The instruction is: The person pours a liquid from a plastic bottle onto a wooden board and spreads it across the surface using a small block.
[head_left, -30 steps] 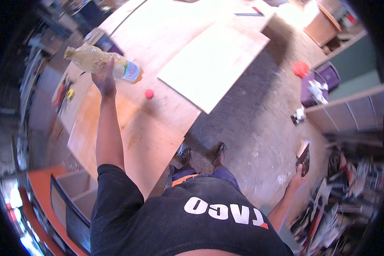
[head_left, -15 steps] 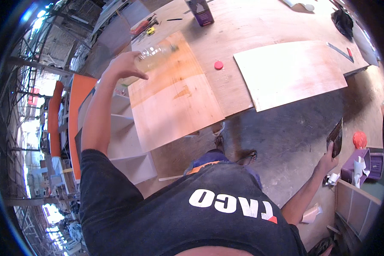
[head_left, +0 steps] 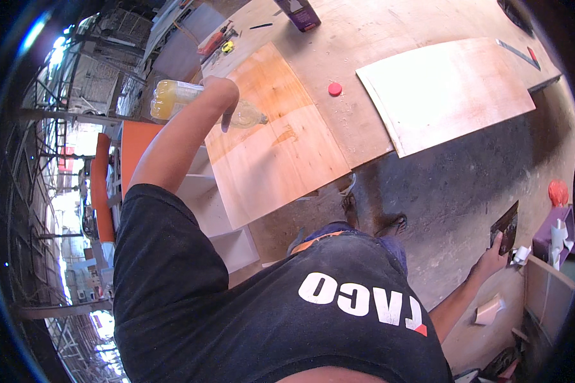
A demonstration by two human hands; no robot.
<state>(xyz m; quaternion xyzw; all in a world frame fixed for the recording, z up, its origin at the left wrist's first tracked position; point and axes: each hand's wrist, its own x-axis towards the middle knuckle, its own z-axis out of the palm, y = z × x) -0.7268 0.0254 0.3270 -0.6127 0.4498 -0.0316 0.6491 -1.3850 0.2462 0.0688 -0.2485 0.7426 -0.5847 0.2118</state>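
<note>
Left hand grips a tilted bottle, right hand clasps a dark flat piece.

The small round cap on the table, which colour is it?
The cap is red, in the head view.

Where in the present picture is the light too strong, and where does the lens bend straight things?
Head view: glare washes out much of the pale board, and bright gaps at far left burn white; head view: the board's far edge bows, and black fills the corners.
</note>
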